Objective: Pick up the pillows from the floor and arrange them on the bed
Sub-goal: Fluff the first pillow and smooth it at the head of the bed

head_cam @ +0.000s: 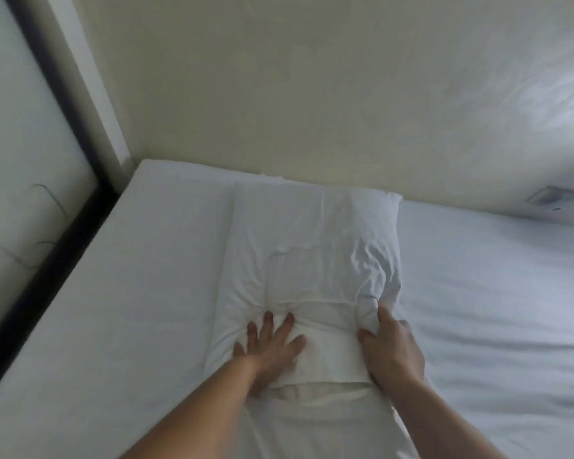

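— Where do we have the pillow?

— On the bed, its far end at the wall. Our left hand lies flat on it, fingers spread.

— And our right hand?

— Its grip pinches the pillowcase fabric at the pillow's right edge.

One view only, from head height, worn by person leaning over bed. Lens looks forward and steeply down toward 12 o'clock, where mattress meets cream wall. Wide angle: straight edges bow, wall leans back. Close range; both forearms enter from 6 o'clock, left hand and right hand near bottom centre on pillow. Dark-framed glass panel fills 9 o'clock side. At 3 o'clock, blurred, possibly wall plate. No second view, so no shared area.
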`<state>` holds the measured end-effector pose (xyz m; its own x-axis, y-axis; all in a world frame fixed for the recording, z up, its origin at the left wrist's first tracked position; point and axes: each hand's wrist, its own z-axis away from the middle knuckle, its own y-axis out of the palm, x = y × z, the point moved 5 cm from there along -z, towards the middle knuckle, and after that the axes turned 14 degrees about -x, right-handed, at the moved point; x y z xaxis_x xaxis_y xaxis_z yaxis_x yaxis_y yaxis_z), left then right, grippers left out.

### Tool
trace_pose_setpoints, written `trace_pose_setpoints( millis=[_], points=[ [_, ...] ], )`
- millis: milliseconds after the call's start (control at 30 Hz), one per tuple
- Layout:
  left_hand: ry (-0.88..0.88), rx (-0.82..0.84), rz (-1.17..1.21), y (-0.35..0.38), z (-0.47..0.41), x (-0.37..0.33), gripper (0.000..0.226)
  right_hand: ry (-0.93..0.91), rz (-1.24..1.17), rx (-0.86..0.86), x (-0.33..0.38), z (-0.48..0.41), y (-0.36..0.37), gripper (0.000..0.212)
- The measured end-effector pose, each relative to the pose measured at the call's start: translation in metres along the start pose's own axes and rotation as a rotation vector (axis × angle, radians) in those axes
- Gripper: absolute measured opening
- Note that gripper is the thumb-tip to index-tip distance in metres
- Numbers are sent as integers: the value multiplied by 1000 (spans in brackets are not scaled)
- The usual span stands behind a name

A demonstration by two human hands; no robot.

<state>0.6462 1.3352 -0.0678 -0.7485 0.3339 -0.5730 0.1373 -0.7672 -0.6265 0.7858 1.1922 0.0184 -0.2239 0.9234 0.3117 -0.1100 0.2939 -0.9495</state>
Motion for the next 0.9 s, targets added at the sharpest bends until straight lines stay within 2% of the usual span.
trace_pose_setpoints(
  millis=[67,133,267,333,400,467,500,567,633,767,833,900],
  points=[
    [-130,28,375,-53,34,1,60,-105,-17,3,35,16,-28,52],
    [-244,32,569,-107,68,1,77,-215,-52,-2,78,31,-59,53],
    [-206,-128,592,-212,106,-13,86,-386,-130,106,175,78,-107,42],
    [-173,-191,599,-253,109,-20,86,-494,-246,226,226,109,-116,41],
    [-161,-237,596,-284,114,-16,84,-532,-466,435,273,143,-112,35],
    [-129,-268,660,-304,116,2,73,-465,-762,634,301,168,-103,26],
    [-107,-303,683,-311,118,13,66,-422,-872,614,304,170,-97,22],
    [-102,-401,670,-324,125,46,55,-329,-999,449,286,159,-73,21],
    [-174,-493,610,-332,129,90,49,-174,-950,369,247,145,-27,31],
    [-323,-525,464,-331,128,170,66,200,-725,610,176,156,84,72],
    [-345,-546,459,-327,121,200,70,369,-718,691,170,169,122,89],
    [-311,-583,463,-324,111,220,62,470,-802,706,175,169,148,97]
  ],
)
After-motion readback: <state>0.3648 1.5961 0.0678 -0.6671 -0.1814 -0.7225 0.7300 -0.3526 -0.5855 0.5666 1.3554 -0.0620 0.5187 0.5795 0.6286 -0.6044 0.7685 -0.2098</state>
